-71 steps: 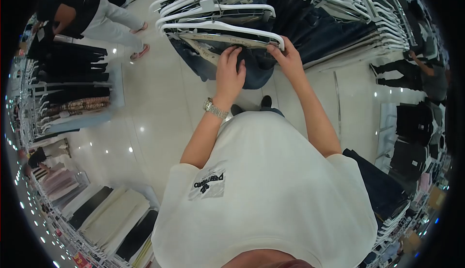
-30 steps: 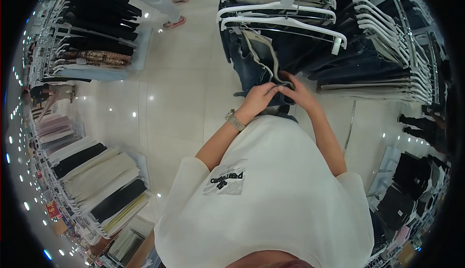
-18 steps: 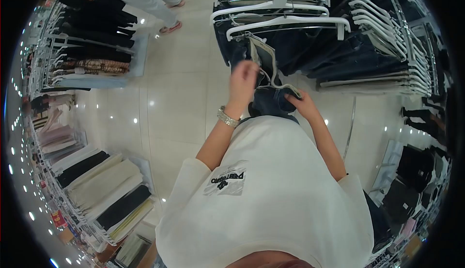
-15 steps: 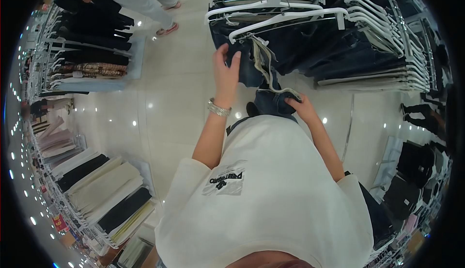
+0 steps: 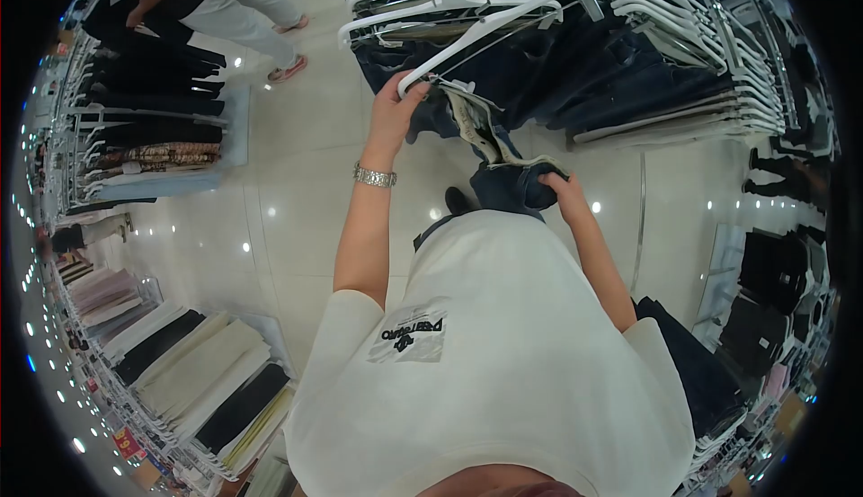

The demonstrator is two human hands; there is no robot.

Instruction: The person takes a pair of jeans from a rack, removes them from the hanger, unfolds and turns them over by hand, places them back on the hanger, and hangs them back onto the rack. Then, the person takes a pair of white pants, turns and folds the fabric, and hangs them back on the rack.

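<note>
At the front of the rack of hung trousers, the white hanger (image 5: pixel 494 25) is tilted more steeply than in the earlier frame, right end up. Left hand (image 5: pixel 390 121), open beside the jeans earlier, now has thumb and fingers grasping the hanger's left end. Right hand (image 5: pixel 568 197) still pinches the loose end of the waistband (image 5: pixel 530 164). Jeans (image 5: pixel 505 188) hang bunched from the hanger's left side, between the hands, just in front of the white shirt (image 5: pixel 530 317)
</note>
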